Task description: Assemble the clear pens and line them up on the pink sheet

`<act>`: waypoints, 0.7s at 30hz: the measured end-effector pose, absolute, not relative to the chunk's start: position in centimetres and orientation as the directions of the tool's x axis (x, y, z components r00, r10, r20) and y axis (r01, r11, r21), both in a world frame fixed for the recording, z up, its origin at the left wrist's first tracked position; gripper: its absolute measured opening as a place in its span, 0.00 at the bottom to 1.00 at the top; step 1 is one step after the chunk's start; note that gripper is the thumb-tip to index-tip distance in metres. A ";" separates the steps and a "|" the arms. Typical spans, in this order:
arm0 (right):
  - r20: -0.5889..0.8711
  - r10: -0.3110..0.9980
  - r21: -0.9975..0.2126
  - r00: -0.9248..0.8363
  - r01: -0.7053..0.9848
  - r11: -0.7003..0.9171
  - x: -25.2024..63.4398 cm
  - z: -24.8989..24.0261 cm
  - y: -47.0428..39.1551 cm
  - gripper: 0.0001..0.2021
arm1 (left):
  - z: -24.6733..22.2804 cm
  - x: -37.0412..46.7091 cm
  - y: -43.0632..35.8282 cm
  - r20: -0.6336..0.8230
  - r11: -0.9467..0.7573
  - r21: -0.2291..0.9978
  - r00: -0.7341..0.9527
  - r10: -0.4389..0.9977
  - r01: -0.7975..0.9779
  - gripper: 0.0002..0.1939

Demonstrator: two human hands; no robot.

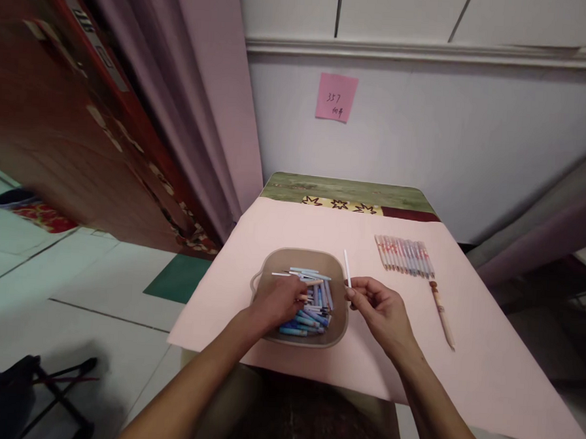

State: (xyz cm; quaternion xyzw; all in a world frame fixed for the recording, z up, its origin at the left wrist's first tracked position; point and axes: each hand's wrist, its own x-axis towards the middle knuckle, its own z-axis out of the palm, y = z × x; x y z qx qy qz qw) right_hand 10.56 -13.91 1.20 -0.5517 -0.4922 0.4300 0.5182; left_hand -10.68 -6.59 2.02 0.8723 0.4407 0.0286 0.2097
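A grey-brown plastic basket (340,314) holds many blue, lilac and white pen parts (307,322) lying loose in a heap. My left hand (285,301) is inside the basket over the heap, fingers stretched to the right and apart among the parts. Just off the basket's right rim, my right hand (379,309) pinches the lower end of a thin white stick, like a pen refill (347,268), between thumb and fingers. The stick stands nearly upright. To the right of that hand lies a single beige pen (442,316) with a brown knob on top.
A row of several pens (405,255) lies side by side at the back right of the pink-covered table (283,222). Behind the table is a white wall with a pink note (336,97). A purple curtain (182,83) hangs on the left, near a dark folding stool (62,397).
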 end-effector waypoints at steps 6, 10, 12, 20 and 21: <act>0.026 0.988 -0.995 0.151 0.102 0.010 10.7 1.1 -13.9 0.18 | 2.3 -9.4 -7.4 -0.124 -0.619 0.578 0.807 0.578 0.532 0.10; 0.021 0.988 -0.996 0.150 0.090 0.007 10.9 1.0 -13.9 0.17 | 2.5 -10.2 -7.1 -0.200 -0.593 0.495 0.747 0.633 0.635 0.07; 0.022 0.987 -0.996 0.159 0.088 0.008 11.0 1.0 -13.9 0.17 | 2.7 -10.4 -7.0 -0.213 -0.585 0.425 0.704 0.677 0.691 0.07; 0.031 0.990 -0.996 0.140 0.092 0.018 10.6 1.6 -14.1 0.17 | 2.6 -7.6 -7.1 -0.110 -0.655 0.443 0.762 0.638 0.612 0.16; 0.032 0.988 -0.995 0.148 0.097 0.017 10.7 1.7 -14.2 0.16 | 2.4 -7.6 -7.0 -0.106 -0.643 0.435 0.745 0.659 0.631 0.15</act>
